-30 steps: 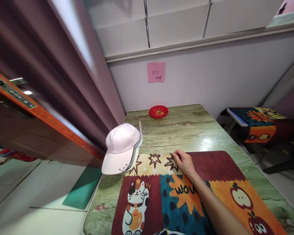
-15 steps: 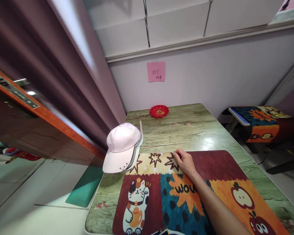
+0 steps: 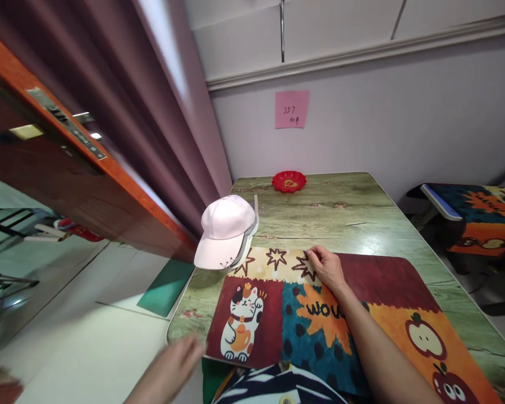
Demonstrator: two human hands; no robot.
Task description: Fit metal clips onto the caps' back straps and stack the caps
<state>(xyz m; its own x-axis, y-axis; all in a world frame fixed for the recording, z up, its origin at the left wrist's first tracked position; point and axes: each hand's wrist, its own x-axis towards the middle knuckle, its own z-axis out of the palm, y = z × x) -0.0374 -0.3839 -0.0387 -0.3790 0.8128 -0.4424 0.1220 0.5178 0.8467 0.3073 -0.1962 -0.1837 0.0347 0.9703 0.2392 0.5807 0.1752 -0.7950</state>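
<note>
My right hand point(image 3: 327, 268) is closed at the far edge of a colourful desk mat point(image 3: 261, 320), its thumb and fingers pinched at that edge beside a brown star. The forearm lies across the mat. At the lower left, my left hand point(image 3: 180, 356) is in the air beside the table's near left corner. It is smeared by motion, so its fingers do not show clearly. A pale pink cap point(image 3: 227, 224) with small rings on its brim rests at the table's left edge, with grey and whitish layers showing under it.
A red scalloped dish point(image 3: 289, 182) stands at the back of the wood-patterned table point(image 3: 320, 213). An orange-edged door point(image 3: 126, 185) and a purple curtain point(image 3: 193, 112) are on the left. On the right is another mat-covered surface point(image 3: 483, 205). A pink note point(image 3: 292, 109) is on the wall.
My left hand has come into view at the lower left. The camera view has turned left, so things appear further right. My right hand stays at the same spot on the mat's edge.
</note>
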